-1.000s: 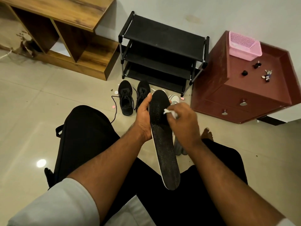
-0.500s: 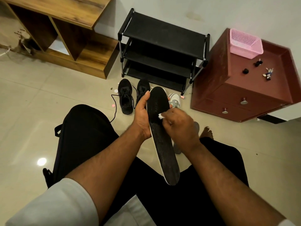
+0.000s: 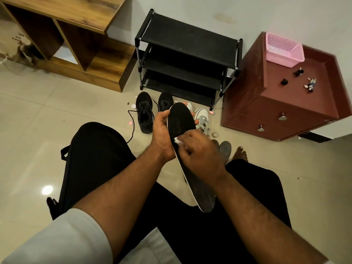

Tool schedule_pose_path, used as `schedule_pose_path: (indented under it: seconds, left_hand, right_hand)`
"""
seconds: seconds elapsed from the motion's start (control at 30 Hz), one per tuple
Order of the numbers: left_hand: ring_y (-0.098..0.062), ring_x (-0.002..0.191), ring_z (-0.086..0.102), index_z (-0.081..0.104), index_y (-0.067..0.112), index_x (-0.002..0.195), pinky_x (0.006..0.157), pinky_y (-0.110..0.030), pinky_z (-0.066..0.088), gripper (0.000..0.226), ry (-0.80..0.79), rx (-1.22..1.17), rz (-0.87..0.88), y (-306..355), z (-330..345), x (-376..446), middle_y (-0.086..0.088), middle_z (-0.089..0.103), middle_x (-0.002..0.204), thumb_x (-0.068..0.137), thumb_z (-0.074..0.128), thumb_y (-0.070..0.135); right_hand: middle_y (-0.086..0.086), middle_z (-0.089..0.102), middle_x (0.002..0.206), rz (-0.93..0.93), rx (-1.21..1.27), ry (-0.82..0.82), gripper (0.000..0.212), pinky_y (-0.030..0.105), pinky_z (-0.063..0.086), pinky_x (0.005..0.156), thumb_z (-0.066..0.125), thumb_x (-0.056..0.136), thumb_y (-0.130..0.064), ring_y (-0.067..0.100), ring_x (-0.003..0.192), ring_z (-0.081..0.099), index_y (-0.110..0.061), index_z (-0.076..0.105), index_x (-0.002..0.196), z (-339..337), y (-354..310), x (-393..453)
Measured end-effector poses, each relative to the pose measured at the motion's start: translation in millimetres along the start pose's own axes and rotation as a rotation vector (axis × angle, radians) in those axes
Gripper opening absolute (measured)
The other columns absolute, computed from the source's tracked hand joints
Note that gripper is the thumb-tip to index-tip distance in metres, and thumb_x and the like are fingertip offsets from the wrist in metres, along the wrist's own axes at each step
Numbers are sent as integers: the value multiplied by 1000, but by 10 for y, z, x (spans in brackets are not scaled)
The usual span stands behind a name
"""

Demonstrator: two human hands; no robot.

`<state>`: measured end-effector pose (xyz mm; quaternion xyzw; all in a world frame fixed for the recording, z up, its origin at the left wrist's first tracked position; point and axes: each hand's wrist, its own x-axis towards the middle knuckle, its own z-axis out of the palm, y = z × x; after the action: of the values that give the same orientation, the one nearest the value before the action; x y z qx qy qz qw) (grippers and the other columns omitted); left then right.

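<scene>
Against the far wall stand a brown wooden open shelf unit (image 3: pixel 76 44), a reddish-brown drawer cabinet (image 3: pixel 276 111) and, between them, a black three-tier fabric shoe rack (image 3: pixel 187 44). On the tiled floor just in front of the rack lies a pair of black lace-up sneakers (image 3: pixel 144 115), with a white sneaker (image 3: pixel 202 119) beside them.

Above the person's lap, the long black, white-edged shoe insole (image 3: pixel 181 122) is held tilted, toe end away from the body and heel end over the right thigh. The left hand (image 3: pixel 162 136) grasps it near the toe, thumb on the left edge and fingertips wrapping round from behind. The right hand (image 3: pixel 200 153) pinches a small white wad of cloth or tissue (image 3: pixel 177 140) and presses it onto the insole's top face.

Over the last second that wad has travelled from the toe part down to about the middle, while the left hand's grasp kept its place. I judge that a wiping stroke is under way, with the forepart covered and the heel half probably yet to be wiped.
</scene>
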<state>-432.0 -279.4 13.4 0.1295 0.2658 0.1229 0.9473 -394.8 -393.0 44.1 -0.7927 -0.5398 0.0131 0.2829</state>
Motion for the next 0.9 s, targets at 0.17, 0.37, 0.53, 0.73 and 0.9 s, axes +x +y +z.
schedule_pose_path:
  seconds: [0.17, 0.37, 0.53, 0.73, 0.9]
  left_hand:
    - [-30, 94, 63, 71, 13, 113, 106, -49, 39, 53, -46, 7, 18, 21, 17, -35, -15, 62, 105, 90, 42, 50]
    - [-26, 92, 62, 74, 16, 109, 92, -41, 47, 52, -43, 22, -14, 20, 64, -59, -11, 66, 94, 90, 42, 52]
    - [-27, 95, 61, 79, 13, 93, 102, -43, 42, 54, 6, 21, 1, 0, 16, -45, -12, 64, 101, 92, 41, 52]
    - [-23, 87, 63, 78, 15, 94, 88, -38, 46, 53, -34, 40, -27, -3, 85, -91, -10, 66, 95, 92, 39, 51]
    - [-26, 100, 58, 78, 14, 93, 96, -40, 44, 50, -3, 41, -27, -3, 74, -93, -10, 63, 101, 89, 45, 50]
  right_hand:
    - [11, 64, 93, -75, 40, -61, 18, 26, 48, 74, 62, 85, -9, 19, 83, 58, -2, 70, 100, -14, 67, 6]
    - [8, 64, 88, 129, 5, 43, 15, 33, 51, 73, 63, 85, -10, 18, 81, 60, -2, 72, 95, -90, 343, 49]
    - [9, 65, 86, -11, 77, 16, 11, 23, 48, 72, 66, 83, -8, 16, 78, 59, -2, 72, 90, 1, -42, 54]
    - [7, 67, 87, 281, 81, 148, 9, 34, 52, 78, 67, 86, -10, 16, 79, 62, -6, 74, 90, -82, 282, 132]
    - [6, 66, 88, 151, 99, 53, 10, 23, 50, 76, 66, 86, -11, 12, 80, 60, -6, 73, 90, -68, 4, 141]
